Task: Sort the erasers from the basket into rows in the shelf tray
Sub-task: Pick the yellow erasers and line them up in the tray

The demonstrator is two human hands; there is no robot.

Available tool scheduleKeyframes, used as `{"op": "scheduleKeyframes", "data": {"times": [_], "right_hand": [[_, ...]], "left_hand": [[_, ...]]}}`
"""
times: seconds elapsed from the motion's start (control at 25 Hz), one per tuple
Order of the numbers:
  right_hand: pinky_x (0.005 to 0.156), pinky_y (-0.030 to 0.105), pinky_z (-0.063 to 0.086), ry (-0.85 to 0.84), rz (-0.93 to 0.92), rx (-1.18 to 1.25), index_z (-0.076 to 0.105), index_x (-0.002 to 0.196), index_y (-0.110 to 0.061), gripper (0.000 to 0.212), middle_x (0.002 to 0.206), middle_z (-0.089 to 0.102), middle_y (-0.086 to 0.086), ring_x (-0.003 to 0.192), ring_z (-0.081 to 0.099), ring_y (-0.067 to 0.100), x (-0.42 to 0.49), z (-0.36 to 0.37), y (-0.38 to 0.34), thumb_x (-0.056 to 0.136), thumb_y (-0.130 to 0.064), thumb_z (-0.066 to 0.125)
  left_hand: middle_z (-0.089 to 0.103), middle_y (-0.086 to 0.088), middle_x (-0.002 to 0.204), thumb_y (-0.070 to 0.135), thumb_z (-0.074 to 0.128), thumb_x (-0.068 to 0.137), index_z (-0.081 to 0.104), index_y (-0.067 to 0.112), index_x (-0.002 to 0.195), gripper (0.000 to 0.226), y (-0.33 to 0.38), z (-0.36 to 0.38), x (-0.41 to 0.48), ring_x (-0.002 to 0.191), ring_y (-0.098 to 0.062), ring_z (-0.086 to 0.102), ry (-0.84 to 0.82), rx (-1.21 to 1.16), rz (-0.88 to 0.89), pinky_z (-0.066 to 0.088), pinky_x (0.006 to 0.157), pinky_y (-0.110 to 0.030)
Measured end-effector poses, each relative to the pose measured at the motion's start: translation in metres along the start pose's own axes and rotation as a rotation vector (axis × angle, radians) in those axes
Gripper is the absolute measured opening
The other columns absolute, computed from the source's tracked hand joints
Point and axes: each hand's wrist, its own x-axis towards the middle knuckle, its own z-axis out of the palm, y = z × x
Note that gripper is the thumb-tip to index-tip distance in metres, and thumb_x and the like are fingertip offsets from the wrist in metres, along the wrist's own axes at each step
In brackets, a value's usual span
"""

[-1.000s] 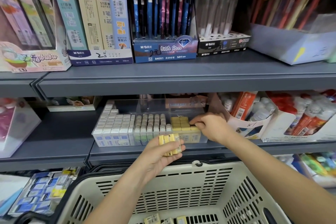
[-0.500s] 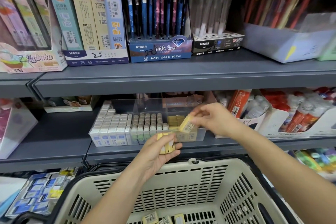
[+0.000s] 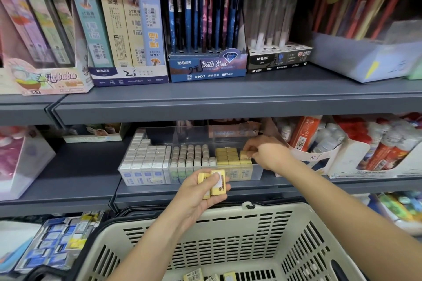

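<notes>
yellow erasers [image 3: 229,157] fill only the front of the clear shelf tray's [image 3: 257,172] right section, beside white rows [image 3: 146,155] and grey rows [image 3: 189,155]. the right hand [image 3: 266,151] seems to pinch a single eraser [image 3: 245,154] onto that block. the left hand [image 3: 198,194] grips a small stack [image 3: 214,183]. a few loose erasers [image 3: 194,275] lie in the basket [image 3: 228,235], so the sorting looks partway done.

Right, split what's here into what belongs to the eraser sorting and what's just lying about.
Job: left hand gripping yellow erasers; right hand pinching one eraser at the shelf tray; basket.
Lying about: pen display box; glue sticks; pencil packs.
</notes>
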Motion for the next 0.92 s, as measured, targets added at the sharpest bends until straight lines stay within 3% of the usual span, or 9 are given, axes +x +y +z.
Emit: {"op": "scheduleKeyframes", "data": {"times": [0.24, 0.36, 0.48, 0.64, 0.76, 0.92], "right_hand": [[0.081, 0.029, 0.046, -0.135, -0.093, -0.251, 0.058, 0.118, -0.028, 0.037, 0.124, 0.056, 0.005, 0.105, 0.055, 0.025, 0.009, 0.013, -0.003, 0.092, -0.009, 0.039], [0.092, 0.033, 0.046, -0.081, -0.099, -0.215, 0.058, 0.121, -0.028, 0.037, 0.128, 0.055, 0.004, 0.113, 0.052, 0.025, 0.001, 0.012, -0.006, 0.094, -0.013, 0.038], [0.095, 0.034, 0.045, 0.075, -0.162, -0.002, 0.063, 0.116, -0.024, 0.03, 0.122, 0.062, 0.0, 0.112, 0.055, 0.02, -0.02, 0.009, -0.015, 0.096, -0.024, 0.041], [0.075, 0.028, 0.052, -0.014, -0.228, 0.473, 0.07, 0.091, -0.022, 0.023, 0.081, 0.068, -0.008, 0.072, 0.06, 0.002, -0.052, 0.004, -0.034, 0.091, -0.036, 0.053], [0.07, 0.021, 0.051, -0.042, -0.204, 0.602, 0.068, 0.091, -0.025, 0.008, 0.072, 0.064, -0.011, 0.062, 0.058, -0.001, -0.064, 0.002, -0.035, 0.088, -0.027, 0.061], [0.067, 0.019, 0.051, -0.034, -0.106, 0.766, 0.068, 0.09, -0.017, 0.006, 0.067, 0.066, -0.008, 0.062, 0.061, 0.002, -0.073, -0.002, -0.03, 0.086, -0.016, 0.064]], "left_hand": [[0.072, -0.016, 0.093, 0.011, 0.065, 0.084, 0.057, 0.009, 0.102, 0.02, -0.002, 0.005, 0.0, 0.089, -0.029, 0.07, 0.028, -0.019, 0.003, 0.057, 0.06, -0.029], [0.071, -0.017, 0.092, 0.011, 0.066, 0.084, 0.058, 0.011, 0.104, 0.022, 0.0, 0.007, -0.001, 0.088, -0.029, 0.07, 0.051, -0.025, -0.006, 0.057, 0.059, -0.029], [0.072, -0.016, 0.088, 0.002, 0.063, 0.085, 0.057, 0.01, 0.106, 0.023, 0.003, 0.007, -0.002, 0.087, -0.029, 0.071, 0.066, -0.026, -0.005, 0.056, 0.059, -0.028], [0.069, -0.017, 0.095, -0.003, 0.062, 0.084, 0.058, 0.009, 0.104, 0.024, 0.007, 0.012, -0.004, 0.084, -0.024, 0.071, 0.065, 0.046, 0.032, 0.056, 0.062, -0.027], [0.069, -0.013, 0.09, -0.001, 0.065, 0.082, 0.059, 0.008, 0.099, 0.02, 0.007, 0.019, -0.008, 0.079, -0.018, 0.071, 0.048, 0.074, 0.062, 0.056, 0.062, -0.025], [0.074, -0.006, 0.08, 0.009, 0.063, 0.087, 0.062, 0.008, 0.098, 0.011, 0.005, 0.024, -0.012, 0.076, -0.016, 0.071, 0.037, 0.068, 0.044, 0.056, 0.062, -0.025]]}}
